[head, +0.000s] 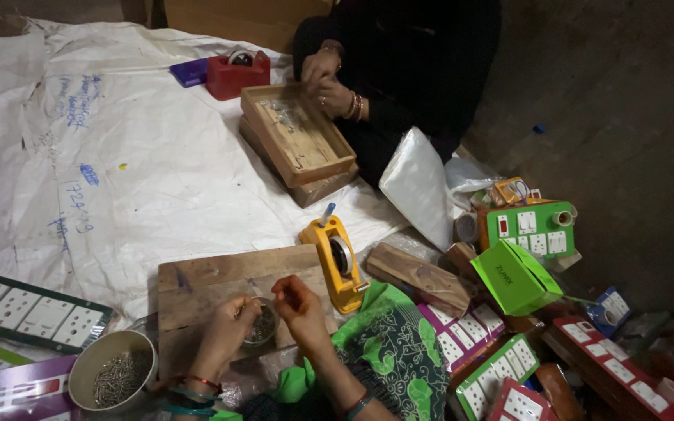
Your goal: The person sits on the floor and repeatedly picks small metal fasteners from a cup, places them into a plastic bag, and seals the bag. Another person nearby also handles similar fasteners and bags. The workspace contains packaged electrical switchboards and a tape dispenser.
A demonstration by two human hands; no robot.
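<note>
My left hand (232, 323) rests on a small round bowl of tiny metal parts (262, 326) that sits on a wooden board (204, 284) in front of me. My right hand (299, 306) hovers just right of the bowl with its fingertips pinched together; whether a small part is between them is too small to tell. A white cup full of screws (112, 376) stands at the board's left. A yellow tape dispenser (335, 261) lies just right of the board.
Another person in dark clothes sits opposite, with both hands (329, 82) at a wooden tray (296, 132). A red tape dispenser (237, 72) stands beyond. Switch panels (21, 308) lie left; green and red switch-board boxes (530, 230) pile right. White sheeting (118, 156) covers the floor.
</note>
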